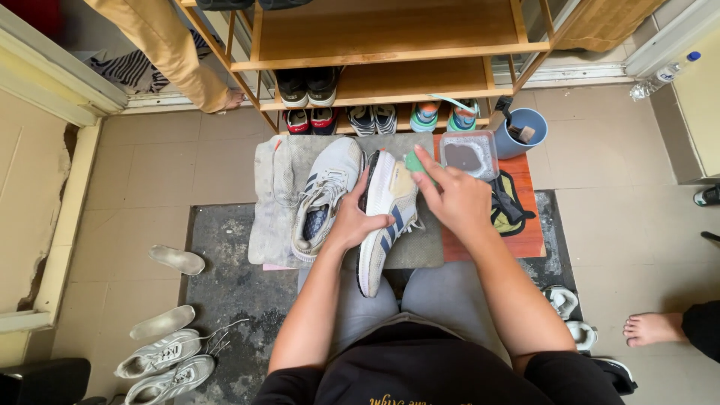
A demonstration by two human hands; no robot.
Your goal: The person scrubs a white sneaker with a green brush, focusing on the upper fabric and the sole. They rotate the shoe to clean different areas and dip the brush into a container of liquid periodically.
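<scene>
We note the left hand [352,221] clasping a white sneaker [384,217] tipped on its side over the lap, sole turned inward, so its flank faces up for work. The right hand [456,199] has fingers closed on a green sponge [415,162], pressed to the upper near the toe. The second sneaker [324,195] lies on a grey towel [270,217]; a clear tub [469,155] sits near.
</scene>
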